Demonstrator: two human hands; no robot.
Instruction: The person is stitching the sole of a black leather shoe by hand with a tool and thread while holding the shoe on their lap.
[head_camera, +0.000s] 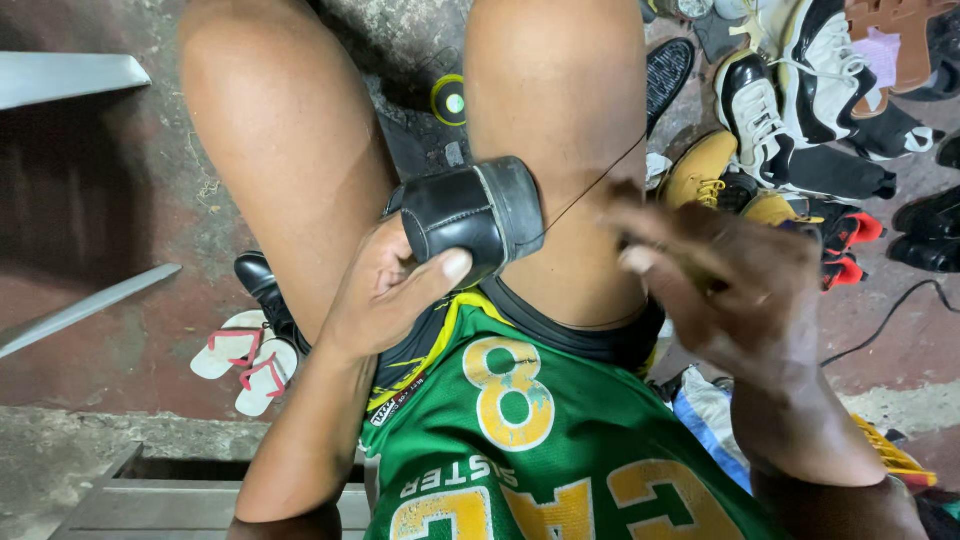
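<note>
Black shoe (478, 212) at centre, gripped in left hand (385, 290). Right hand (725, 285) at three o'clock, blurred, pinching a taut dark thread (595, 187). Heaped shoes (800, 120) at two o'clock.

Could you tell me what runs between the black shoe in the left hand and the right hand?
In the head view, a thin dark thread stretches from the black shoe to the right hand, crossing the bare thigh.
</note>
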